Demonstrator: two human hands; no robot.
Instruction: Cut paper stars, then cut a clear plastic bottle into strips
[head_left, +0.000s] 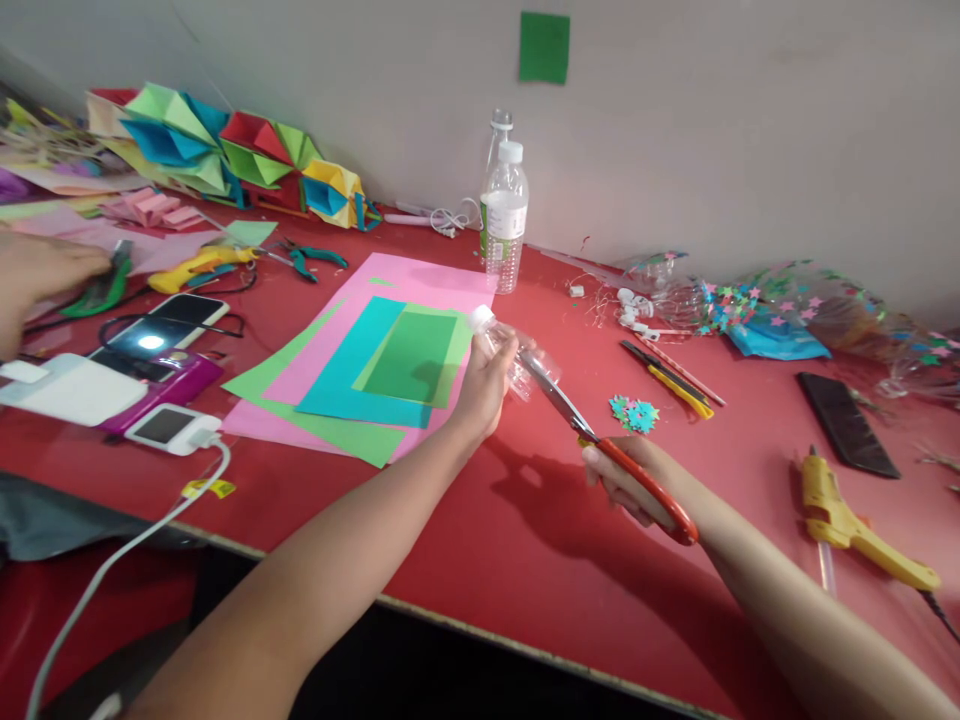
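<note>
My left hand [486, 385] is wrapped round a clear plastic bottle [523, 378] with a white cap, held tilted above the red table. In my right hand [637, 480] are large scissors [637, 468] with red handles. Their blades meet the bottle on its right side; whether they cut into the plastic I cannot tell. Beneath and left of my left hand lie a green sheet [412, 355], a blue sheet [337, 385] and larger pink and light green sheets. A pile of small star sequins [634, 413] is just beyond my right hand.
Plastic bottles [507, 225] stand by the wall. A yellow utility knife [679, 388], a dark phone [847, 425] and a yellow glue gun [847, 520] lie to the right. At left are pliers [315, 260], a power bank [71, 390] and another person's hand [45, 275] by green-handled scissors.
</note>
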